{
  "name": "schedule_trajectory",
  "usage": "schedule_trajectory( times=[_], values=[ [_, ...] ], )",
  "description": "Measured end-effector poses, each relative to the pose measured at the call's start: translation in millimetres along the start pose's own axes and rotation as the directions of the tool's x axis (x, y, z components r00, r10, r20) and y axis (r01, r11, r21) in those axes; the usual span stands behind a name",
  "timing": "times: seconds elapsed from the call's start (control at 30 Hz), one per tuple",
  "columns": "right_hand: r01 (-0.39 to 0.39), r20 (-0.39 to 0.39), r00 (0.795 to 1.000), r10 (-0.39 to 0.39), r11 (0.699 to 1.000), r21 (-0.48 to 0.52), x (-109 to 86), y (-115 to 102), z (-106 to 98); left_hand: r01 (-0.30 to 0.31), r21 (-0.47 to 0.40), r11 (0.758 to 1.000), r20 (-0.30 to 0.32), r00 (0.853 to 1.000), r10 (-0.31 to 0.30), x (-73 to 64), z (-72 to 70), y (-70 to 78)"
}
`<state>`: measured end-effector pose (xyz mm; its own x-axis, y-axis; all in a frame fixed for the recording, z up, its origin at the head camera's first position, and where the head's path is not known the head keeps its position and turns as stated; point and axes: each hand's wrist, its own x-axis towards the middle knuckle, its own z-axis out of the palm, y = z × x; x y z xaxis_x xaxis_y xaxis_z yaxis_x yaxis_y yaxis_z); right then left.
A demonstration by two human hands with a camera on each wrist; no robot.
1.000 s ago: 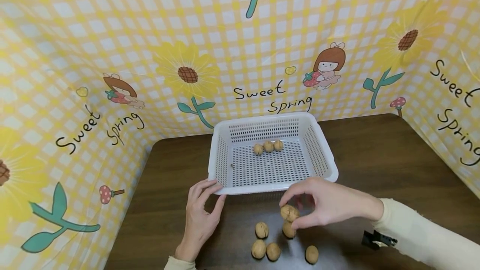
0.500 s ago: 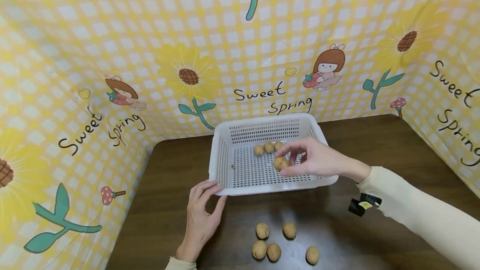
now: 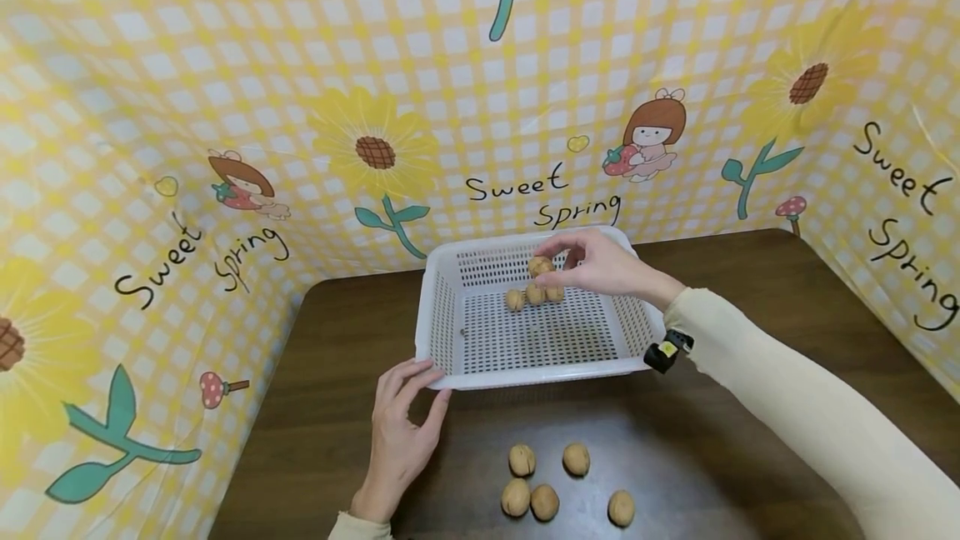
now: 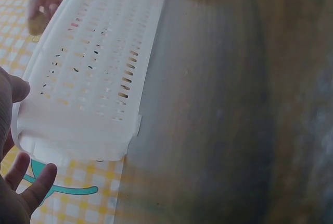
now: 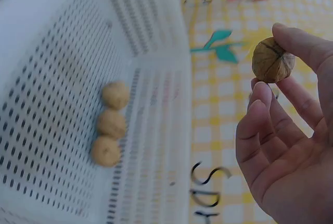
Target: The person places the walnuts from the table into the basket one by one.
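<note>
In the head view my right hand [image 3: 600, 263] holds a walnut [image 3: 540, 266] between thumb and fingertips, above the back part of a white perforated plastic basket [image 3: 525, 377]. Under it, a row of three walnuts [image 3: 513, 300] lies on the basket's floor. The right wrist view shows the held walnut [image 5: 273, 60] pinched at the fingertips, clear of the basket wall. My left hand [image 3: 405, 436] holds the basket's near left corner, fingers over the rim and thumb at the front wall. From the left wrist, its lower two fingers [image 4: 39, 185] are spread away from the basket.
Several loose walnuts [image 3: 545, 502] lie on the dark wooden table [image 3: 720, 315] in front of the basket. A yellow checked cloth [image 3: 480, 90] with printed flowers hangs behind the table and at both sides. A black wrist camera [image 3: 663, 352] is strapped at the right sleeve.
My right hand has carried a walnut from the loose ones in front, over the basket's near rim, to above the row at the back. The left hand has kept its place.
</note>
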<state>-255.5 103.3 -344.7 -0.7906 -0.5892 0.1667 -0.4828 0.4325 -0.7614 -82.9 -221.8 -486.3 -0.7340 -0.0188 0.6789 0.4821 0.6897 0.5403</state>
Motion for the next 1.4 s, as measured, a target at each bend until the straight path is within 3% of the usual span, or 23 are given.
schedule_trajectory(
  times=[0.27, 0.57, 0.77, 0.93, 1.2, 1.4],
  values=[
    [-0.051, 0.004, 0.999, 0.052, 0.996, -0.077, 21.5, 37.0, 8.5, 0.002, -0.006, 1.0, -0.004, 1.0, -0.002, -1.4, 0.4, -1.6],
    [-0.071, 0.03, 0.997, 0.075, 0.992, -0.1, 37.6, 54.4, 23.8, -0.004, -0.014, 1.0, -0.02, 1.0, 0.004, -4.6, -0.4, -1.3],
    [-0.071, 0.114, 0.989, 0.095, 0.977, -0.199, 42.0, 71.9, 36.2, 0.015, -0.012, 1.0, -0.004, 1.0, -0.015, -5.0, -1.2, -0.3],
    [-0.06, 0.162, 0.982, 0.103, 0.966, -0.25, 44.3, 73.3, 42.9, 0.009, -0.004, 1.0, -0.007, 1.0, -0.009, -3.7, -3.2, -0.9],
    [-0.081, 0.257, 0.957, 0.137, 0.973, -0.218, 49.0, 72.8, 54.2, -0.012, -0.002, 1.0, -0.006, 1.0, 0.012, -1.0, -4.1, -0.7],
    [-0.053, 0.292, 0.949, 0.121, 0.972, -0.23, 51.2, 76.9, 61.2, -0.014, 0.002, 1.0, 0.007, 1.0, 0.014, 0.2, -3.3, -0.2]
  ],
)
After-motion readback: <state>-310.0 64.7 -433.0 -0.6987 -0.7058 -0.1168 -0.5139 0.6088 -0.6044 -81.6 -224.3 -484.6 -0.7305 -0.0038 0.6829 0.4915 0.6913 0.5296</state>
